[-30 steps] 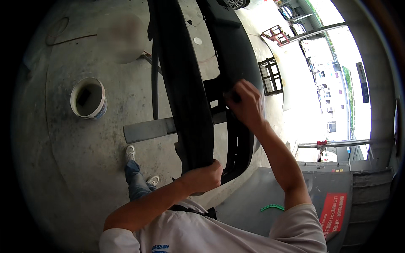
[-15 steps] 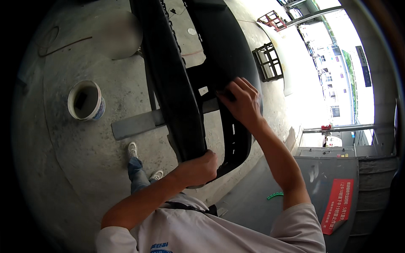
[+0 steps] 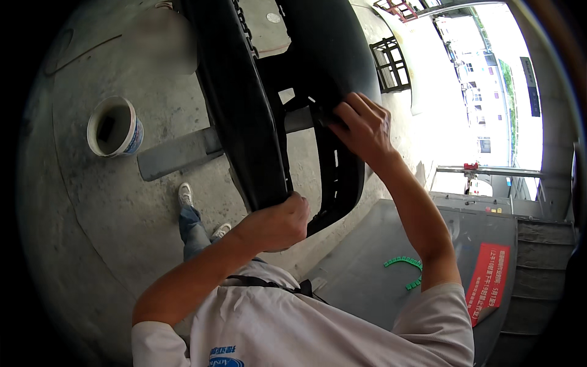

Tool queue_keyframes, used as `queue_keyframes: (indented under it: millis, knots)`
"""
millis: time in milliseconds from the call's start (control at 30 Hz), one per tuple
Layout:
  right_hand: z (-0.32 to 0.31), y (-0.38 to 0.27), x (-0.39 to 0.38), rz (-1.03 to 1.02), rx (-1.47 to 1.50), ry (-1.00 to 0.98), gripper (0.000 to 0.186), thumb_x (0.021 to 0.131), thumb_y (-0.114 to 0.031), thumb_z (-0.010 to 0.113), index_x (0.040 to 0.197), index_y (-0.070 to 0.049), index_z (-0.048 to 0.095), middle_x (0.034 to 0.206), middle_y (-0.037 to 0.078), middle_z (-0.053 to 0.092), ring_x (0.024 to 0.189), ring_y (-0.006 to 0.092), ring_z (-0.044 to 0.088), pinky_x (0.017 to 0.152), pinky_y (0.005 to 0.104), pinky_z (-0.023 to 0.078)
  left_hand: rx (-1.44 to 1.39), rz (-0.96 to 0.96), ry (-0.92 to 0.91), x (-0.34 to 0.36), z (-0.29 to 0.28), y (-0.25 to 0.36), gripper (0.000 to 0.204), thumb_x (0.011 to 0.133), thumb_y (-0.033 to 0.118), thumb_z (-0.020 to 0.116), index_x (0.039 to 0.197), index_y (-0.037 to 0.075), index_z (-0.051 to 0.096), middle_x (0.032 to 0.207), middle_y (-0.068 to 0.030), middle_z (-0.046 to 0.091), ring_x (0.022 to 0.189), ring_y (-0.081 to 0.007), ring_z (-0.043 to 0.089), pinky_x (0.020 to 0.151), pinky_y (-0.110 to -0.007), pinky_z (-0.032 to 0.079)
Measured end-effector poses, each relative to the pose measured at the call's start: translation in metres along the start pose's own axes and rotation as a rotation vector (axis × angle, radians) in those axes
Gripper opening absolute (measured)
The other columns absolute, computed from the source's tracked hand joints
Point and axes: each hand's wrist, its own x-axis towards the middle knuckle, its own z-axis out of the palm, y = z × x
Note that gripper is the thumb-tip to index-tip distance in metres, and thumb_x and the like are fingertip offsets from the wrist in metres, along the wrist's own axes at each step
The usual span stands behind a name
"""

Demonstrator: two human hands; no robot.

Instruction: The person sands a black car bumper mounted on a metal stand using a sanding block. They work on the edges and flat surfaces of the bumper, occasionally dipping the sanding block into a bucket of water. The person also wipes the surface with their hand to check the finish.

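Note:
A long black plastic car bumper (image 3: 237, 122) with slots and openings lies across a grey support bar (image 3: 174, 156). My left hand (image 3: 278, 223) grips the bumper's near end, fingers curled over its edge. My right hand (image 3: 367, 129) is on the inner edge of the curved right section (image 3: 330, 58), beside the slotted strip, fingers bent round a small dark item that I cannot make out.
A white bucket (image 3: 112, 125) of murky liquid and a hose (image 3: 85, 52) lie left on the concrete floor. A black rack (image 3: 389, 64) and pale panel are beyond the bumper. A grey cabinet top (image 3: 351, 287) with a green strip and red sign is lower right, near a bright doorway.
The bumper and surroundings have shifted up and left in the picture. My right hand has moved rightward and nearer me relative to the square opening; my left hand keeps its grip.

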Motion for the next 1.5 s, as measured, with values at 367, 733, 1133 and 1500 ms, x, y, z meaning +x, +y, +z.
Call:
queue_keyframes:
  millis: [367, 733, 1133, 1500]
  knots:
    - [-0.001, -0.033, -0.090, 0.345, 0.064, 0.046, 0.028, 0.066, -0.008, 0.084, 0.080, -0.008, 0.060, 0.081, 0.007, 0.057, 0.072, 0.0290, 0.064, 0.060, 0.0401, 0.051, -0.047, -0.025, 0.021, 0.005, -0.002, -0.004, 0.012, 0.069, 0.020, 0.062, 0.060, 0.012, 0.065, 0.065, -0.0018, 0.053, 0.070, -0.0171, 0.054, 0.082, -0.029, 0.043]
    - [-0.005, -0.010, -0.032, 0.664, 0.315, 0.120, 0.038, 0.069, -0.028, 0.093, 0.083, -0.006, 0.065, 0.076, 0.008, 0.062, 0.068, 0.0281, 0.065, 0.061, 0.0369, 0.051, -0.157, -0.046, 0.011, 0.007, -0.001, -0.004, 0.025, 0.080, 0.024, 0.065, 0.059, 0.014, 0.057, 0.063, -0.0022, 0.049, 0.068, -0.0188, 0.053, 0.079, -0.034, 0.043]
    - [0.009, 0.031, 0.151, 0.654, 0.271, 0.032, 0.050, 0.068, -0.049, 0.089, 0.092, -0.009, 0.074, 0.082, 0.009, 0.074, 0.082, 0.0315, 0.072, 0.072, 0.0433, 0.054, -0.081, 0.022, -0.035, 0.007, 0.004, 0.002, 0.031, 0.085, 0.025, 0.062, 0.057, 0.017, 0.051, 0.060, 0.0000, 0.043, 0.065, -0.0166, 0.048, 0.076, -0.033, 0.039]
    - [0.007, 0.025, 0.136, 0.654, 0.367, -0.014, 0.042, 0.073, -0.044, 0.088, 0.093, -0.009, 0.078, 0.080, 0.012, 0.073, 0.080, 0.0354, 0.072, 0.073, 0.0433, 0.056, -0.013, 0.060, -0.062, 0.007, -0.002, 0.001, 0.016, 0.074, 0.026, 0.059, 0.063, 0.015, 0.064, 0.063, -0.0015, 0.053, 0.071, -0.0182, 0.053, 0.081, -0.034, 0.041]
